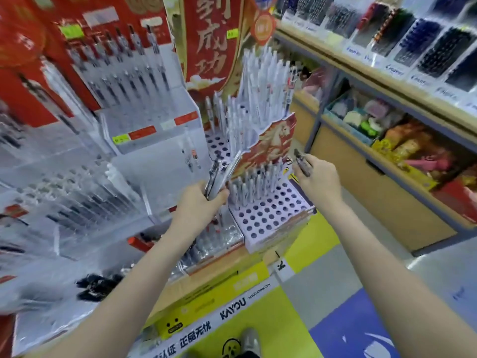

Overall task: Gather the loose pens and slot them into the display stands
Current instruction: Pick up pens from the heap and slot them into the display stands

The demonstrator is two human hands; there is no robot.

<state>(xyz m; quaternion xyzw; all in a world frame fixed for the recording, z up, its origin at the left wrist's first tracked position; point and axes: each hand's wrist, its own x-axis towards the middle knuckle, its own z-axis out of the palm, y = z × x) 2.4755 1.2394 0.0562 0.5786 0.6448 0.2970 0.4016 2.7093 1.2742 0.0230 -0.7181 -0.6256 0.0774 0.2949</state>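
Pens stand upright in the white perforated display stand [271, 213], whose rows of holes toward its 5 o'clock corner lie open. Left hand [200, 202] grips a pen bundle [219, 174] pointing to 1 o'clock, its fingers curled round it. Right hand [318, 177] pinches one dark pen [302, 161], its long axis toward 11 o'clock, just beside the stand's right edge.

**One head-worn view, angled down over the pen display**

A single wide-angle view is given, taken from head height and directed forward and down. The left hand [197, 200] and right hand [318, 177] are seen from behind at arm's length, with the perforated display stand [271, 215] close beneath them. A shelf [361, 60] is caught at the right edge, the floor [322, 293] and a shoe [249, 339] at the bottom. Straight lines are bent towards the borders. No second view is supplied.
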